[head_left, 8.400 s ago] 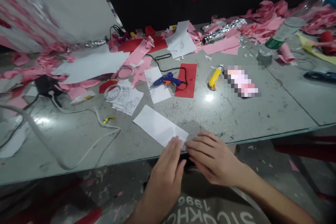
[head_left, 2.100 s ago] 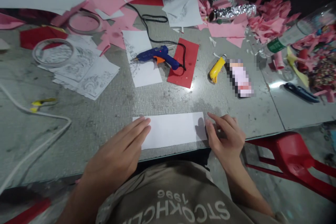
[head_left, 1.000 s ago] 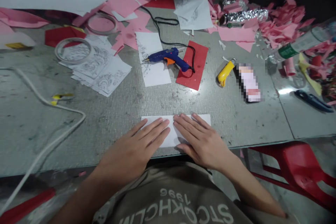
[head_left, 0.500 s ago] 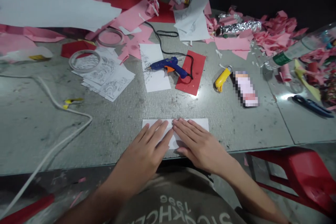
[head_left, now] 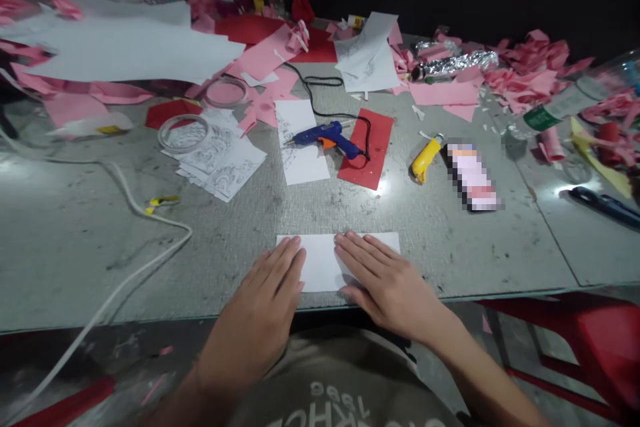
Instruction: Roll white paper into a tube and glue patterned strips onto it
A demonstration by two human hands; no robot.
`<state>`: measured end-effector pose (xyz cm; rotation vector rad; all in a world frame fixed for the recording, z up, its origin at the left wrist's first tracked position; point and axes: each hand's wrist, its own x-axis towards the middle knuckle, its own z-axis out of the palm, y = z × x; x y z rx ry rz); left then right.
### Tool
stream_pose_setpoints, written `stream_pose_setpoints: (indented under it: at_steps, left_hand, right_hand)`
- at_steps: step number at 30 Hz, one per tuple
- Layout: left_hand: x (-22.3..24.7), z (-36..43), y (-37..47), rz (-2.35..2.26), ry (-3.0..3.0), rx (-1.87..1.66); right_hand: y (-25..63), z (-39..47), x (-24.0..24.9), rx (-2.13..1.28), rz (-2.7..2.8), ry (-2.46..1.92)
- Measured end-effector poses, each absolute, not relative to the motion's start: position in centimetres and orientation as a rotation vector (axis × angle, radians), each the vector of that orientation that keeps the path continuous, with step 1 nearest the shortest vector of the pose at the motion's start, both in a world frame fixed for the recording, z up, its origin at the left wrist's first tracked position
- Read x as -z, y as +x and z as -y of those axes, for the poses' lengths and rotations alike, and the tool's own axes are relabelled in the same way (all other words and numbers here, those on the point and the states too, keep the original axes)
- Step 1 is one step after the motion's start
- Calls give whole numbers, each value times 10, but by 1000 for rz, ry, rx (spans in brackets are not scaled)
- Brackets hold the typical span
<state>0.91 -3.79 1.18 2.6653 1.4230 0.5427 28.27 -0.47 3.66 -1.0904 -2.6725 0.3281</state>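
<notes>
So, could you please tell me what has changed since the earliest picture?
The white paper strip has turned from a slant to lie lengthwise along the near edge of the table. The left hand and right hand, earlier close together at its near end, now rest flat on its left and right parts. The glue gun, red paper and yellow cutter stayed put.

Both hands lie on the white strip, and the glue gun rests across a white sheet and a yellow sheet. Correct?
No: in the head view, the second sheet under the glue gun is red, not yellow. The rest stands, left hand and right hand on the strip included.
</notes>
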Motion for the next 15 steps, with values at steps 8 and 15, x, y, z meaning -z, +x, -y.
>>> stream_pose_setpoints:
  at_steps: [8, 15]
  left_hand:
    - [-12, 32, 11, -1439, 2644, -615]
    - [-14, 33, 12, -1493, 2633, -570]
  right_hand:
    - [283, 4, -37, -331, 2678, -1080]
    - [282, 4, -37, -337, 2646, -1065]
